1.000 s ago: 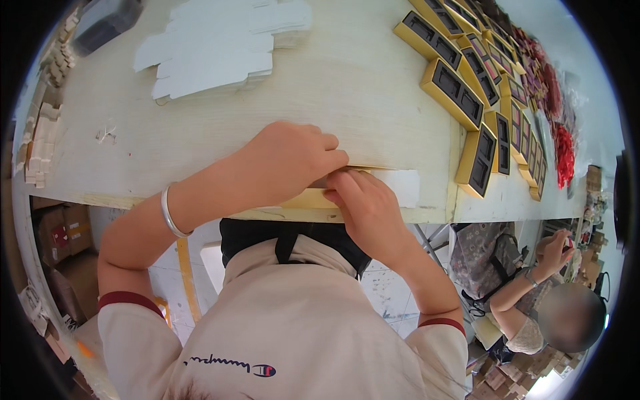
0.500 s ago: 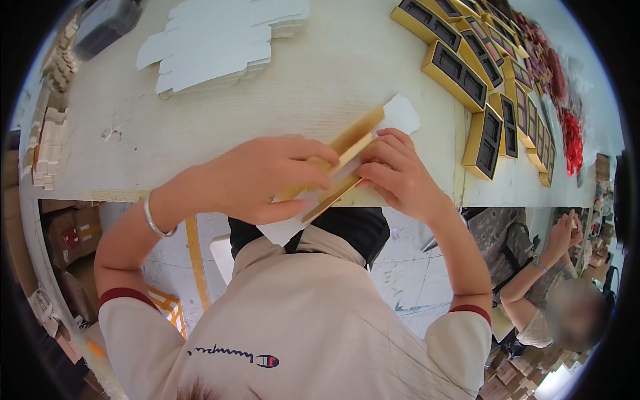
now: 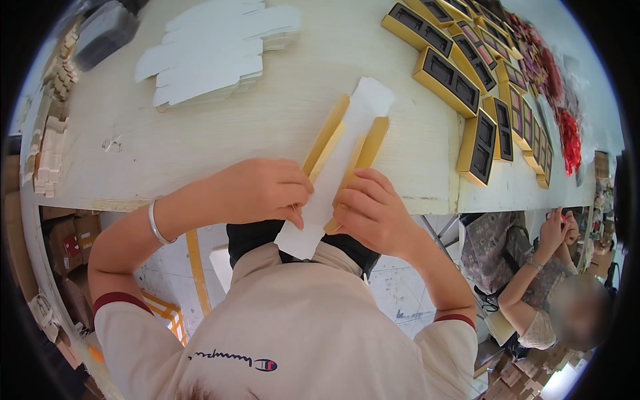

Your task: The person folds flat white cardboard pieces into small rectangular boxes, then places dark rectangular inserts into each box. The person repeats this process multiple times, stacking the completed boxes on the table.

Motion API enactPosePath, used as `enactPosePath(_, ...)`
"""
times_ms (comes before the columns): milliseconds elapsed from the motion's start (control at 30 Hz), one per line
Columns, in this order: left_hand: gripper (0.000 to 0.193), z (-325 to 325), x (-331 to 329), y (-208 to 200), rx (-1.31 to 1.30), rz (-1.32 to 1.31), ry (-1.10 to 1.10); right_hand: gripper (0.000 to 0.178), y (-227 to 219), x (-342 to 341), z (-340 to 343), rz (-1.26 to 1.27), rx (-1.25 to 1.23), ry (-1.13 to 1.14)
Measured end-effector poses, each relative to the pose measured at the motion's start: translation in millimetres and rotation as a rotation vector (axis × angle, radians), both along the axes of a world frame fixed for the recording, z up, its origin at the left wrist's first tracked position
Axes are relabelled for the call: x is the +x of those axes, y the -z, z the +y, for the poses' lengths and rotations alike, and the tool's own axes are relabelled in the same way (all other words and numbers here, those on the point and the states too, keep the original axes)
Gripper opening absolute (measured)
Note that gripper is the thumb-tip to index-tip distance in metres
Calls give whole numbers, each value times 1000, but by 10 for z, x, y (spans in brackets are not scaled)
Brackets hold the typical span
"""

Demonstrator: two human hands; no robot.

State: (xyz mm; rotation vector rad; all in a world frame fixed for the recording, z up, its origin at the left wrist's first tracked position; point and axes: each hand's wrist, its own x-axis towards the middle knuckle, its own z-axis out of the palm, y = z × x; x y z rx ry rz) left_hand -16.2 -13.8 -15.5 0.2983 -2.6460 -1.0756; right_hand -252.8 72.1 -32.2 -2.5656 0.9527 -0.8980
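A part-folded box blank (image 3: 337, 163), white on its inner face with gold side walls, lies over the table's near edge, its near white end jutting out above my lap. My left hand (image 3: 267, 190) is closed with its fingers on the near part of the left gold wall (image 3: 325, 137). On the opposite side, my right hand (image 3: 373, 212) pinches the right gold wall (image 3: 371, 143), thumb toward the white inside. Both walls stand raised along the white strip. A silver bangle (image 3: 157, 223) circles my left wrist.
A stack of flat white blanks (image 3: 207, 53) lies at the far left, near a dark plastic bin (image 3: 107, 37). Gold boxes with black inserts (image 3: 447, 80) crowd the far right, beside red material (image 3: 570, 143). Pale card pieces (image 3: 50, 153) line the left edge. A co-worker's hands (image 3: 557, 230) show at right.
The blank has swung to point more directly away from me, and its white inside now faces up between the spread walls. My right hand has come nearer and leftward; my left has shifted slightly left.
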Motion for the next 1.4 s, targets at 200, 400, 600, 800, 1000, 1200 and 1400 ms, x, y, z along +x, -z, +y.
enactPosePath(200,20,143,-160,97,-4,81,-235,18,-13,126,2,-45,105,84)
enactPosePath(400,18,215,-220,-5,251,-13,-297,20,2,97,-20,-113,175,102)
enactPosePath(600,20,344,-396,-106,107,-136,-344,25,-129,14,-44,-87,184,99)
enactPosePath(800,17,316,-408,-15,245,-19,-350,23,-154,39,-76,-37,162,89)
enactPosePath(1000,9,303,-407,-45,230,-29,-319,20,-114,-19,-39,-31,147,95)
enactPosePath(1200,7,307,-430,-75,263,-93,-344,20,12,-90,406,271,-75,181)
enactPosePath(1400,13,296,-464,-47,309,-68,-315,28,222,-2,353,-72,-160,288)
